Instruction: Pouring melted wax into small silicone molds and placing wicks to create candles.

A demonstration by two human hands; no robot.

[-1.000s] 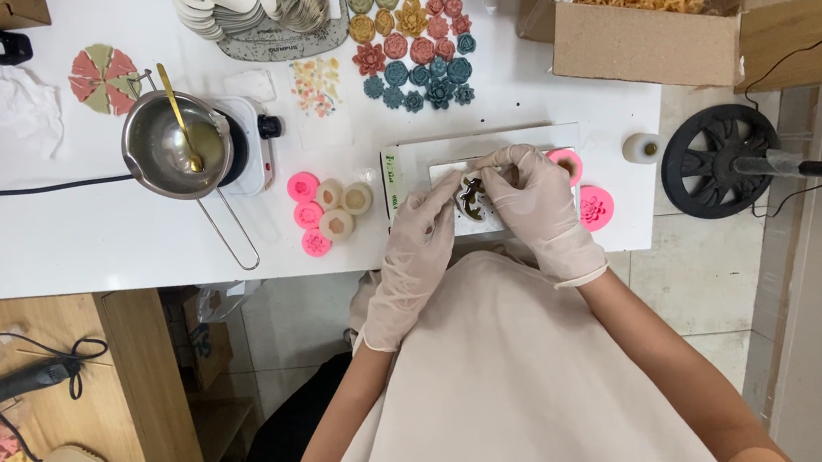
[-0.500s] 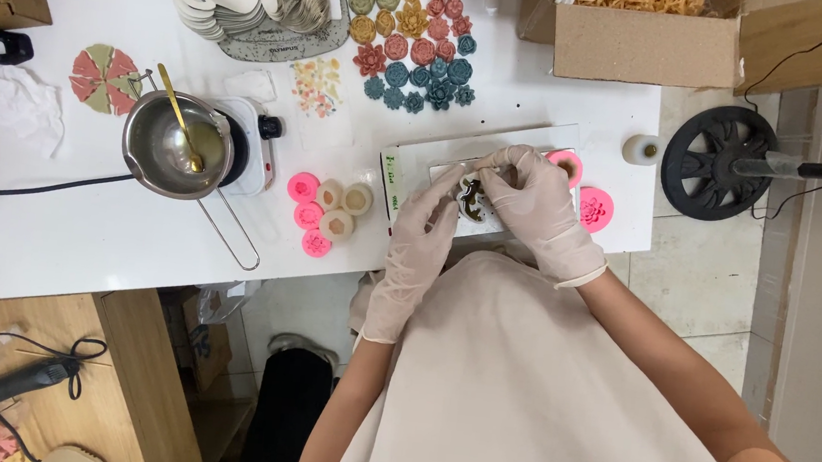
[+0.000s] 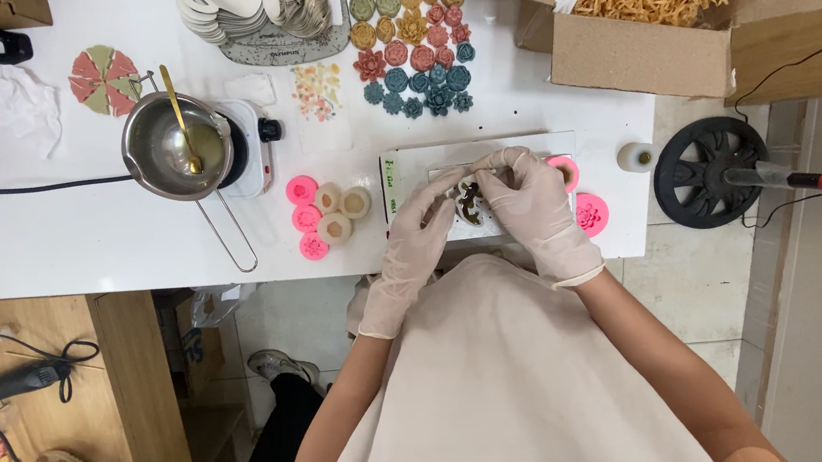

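Left hand [image 3: 423, 232] and right hand [image 3: 532, 197], both gloved, fingers pinched on a small dark-and-white piece [image 3: 470, 203] over the white tray [image 3: 407, 165] at worktop [image 3: 80, 229] edge. Pink moulds [image 3: 317, 217] left, metal pot [image 3: 170, 148] further left.

Metal pot [image 3: 170, 146], cardboard box [image 3: 641, 52], black fan base [image 3: 710, 172]

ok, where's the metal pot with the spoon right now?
Head view, left of the hands: the metal pot sits on a small white hotplate, with pink molds just to its right.
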